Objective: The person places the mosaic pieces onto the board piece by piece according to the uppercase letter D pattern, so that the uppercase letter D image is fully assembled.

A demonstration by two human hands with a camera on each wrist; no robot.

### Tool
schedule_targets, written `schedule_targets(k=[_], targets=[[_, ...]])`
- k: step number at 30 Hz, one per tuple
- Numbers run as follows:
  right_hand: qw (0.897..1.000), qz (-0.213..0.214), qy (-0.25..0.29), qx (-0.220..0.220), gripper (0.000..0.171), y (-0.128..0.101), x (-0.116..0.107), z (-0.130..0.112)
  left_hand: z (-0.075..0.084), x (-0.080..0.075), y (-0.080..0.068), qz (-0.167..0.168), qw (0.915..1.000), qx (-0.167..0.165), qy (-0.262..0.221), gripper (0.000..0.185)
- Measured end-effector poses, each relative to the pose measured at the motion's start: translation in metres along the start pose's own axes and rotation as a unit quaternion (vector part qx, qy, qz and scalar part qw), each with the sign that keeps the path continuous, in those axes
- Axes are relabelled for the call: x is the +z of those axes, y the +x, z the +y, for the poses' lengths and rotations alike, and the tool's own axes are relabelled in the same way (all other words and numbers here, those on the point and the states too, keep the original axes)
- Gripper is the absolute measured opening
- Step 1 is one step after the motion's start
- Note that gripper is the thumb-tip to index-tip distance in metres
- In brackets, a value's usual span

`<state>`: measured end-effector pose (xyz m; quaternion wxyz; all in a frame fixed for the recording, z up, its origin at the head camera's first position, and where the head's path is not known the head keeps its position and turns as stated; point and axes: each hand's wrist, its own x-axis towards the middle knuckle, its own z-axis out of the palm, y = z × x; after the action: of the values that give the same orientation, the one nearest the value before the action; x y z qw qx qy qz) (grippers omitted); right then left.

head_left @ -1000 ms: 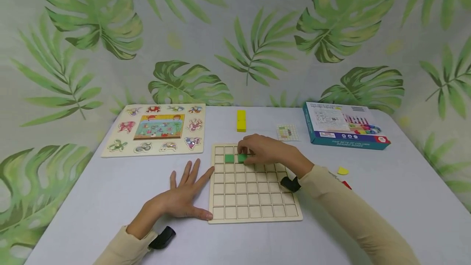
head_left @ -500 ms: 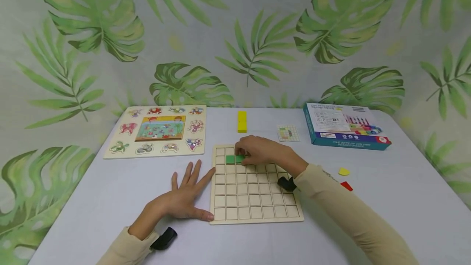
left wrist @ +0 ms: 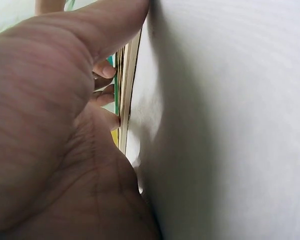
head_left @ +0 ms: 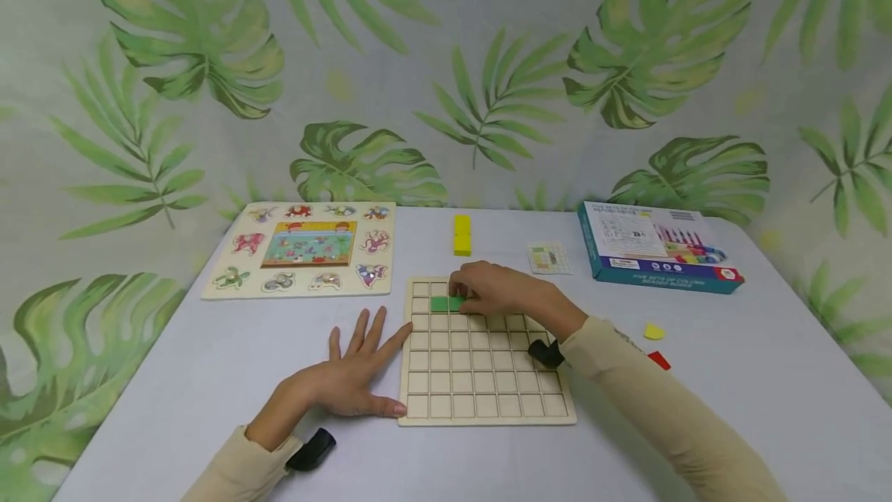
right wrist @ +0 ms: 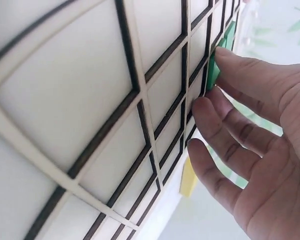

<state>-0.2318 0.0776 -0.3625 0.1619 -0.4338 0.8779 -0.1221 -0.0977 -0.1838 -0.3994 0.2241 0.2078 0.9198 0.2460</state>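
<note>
Your right hand [head_left: 491, 290] pinches the green block [head_left: 447, 304] at its fingertips, the block's long axis running left-right along the grid board [head_left: 488, 409], while your left hand [head_left: 351, 378] lies flat, fingers spread, against the board's left edge.

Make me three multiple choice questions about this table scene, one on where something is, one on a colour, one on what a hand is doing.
1. Where is the yellow block?
A. beyond the grid board
B. on the teal box
C. under the left hand

2. What colour is the piece on the grid board?
A. red
B. green
C. blue

3. How does the left hand lie?
A. in a fist
B. gripping the piece
C. flat, fingers spread

Answers: 1 A, it lies on the table past the board's far edge. 2 B, the right hand touches a green piece. 3 C, palm down beside the board.
</note>
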Motion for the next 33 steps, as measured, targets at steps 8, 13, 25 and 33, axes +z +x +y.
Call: schedule_targets(k=[8, 13, 25, 33], targets=[[0.999, 0.000, -0.019, 0.037, 0.027, -0.012, 0.004, -0.005, 0.000, 0.001, 0.000, -0.003, 0.9998, 0.000, -0.017, 0.112], [0.998, 0.026, -0.008, 0.054, 0.036, -0.047, 0.001, -0.008, -0.002, 0.000, -0.001, 0.000, 0.9997, 0.008, -0.023, 0.115], [0.989, 0.057, 0.029, 0.131, 0.038, -0.132, -0.001, 0.021, -0.002, -0.005, -0.004, 0.013, 0.9992, 0.003, -0.037, 0.120], [0.987, 0.038, 0.077, 0.133, 0.034, -0.159, 0.012, 0.045, -0.002, -0.005, -0.002, 0.011, 0.9989, 0.012, -0.044, 0.120]])
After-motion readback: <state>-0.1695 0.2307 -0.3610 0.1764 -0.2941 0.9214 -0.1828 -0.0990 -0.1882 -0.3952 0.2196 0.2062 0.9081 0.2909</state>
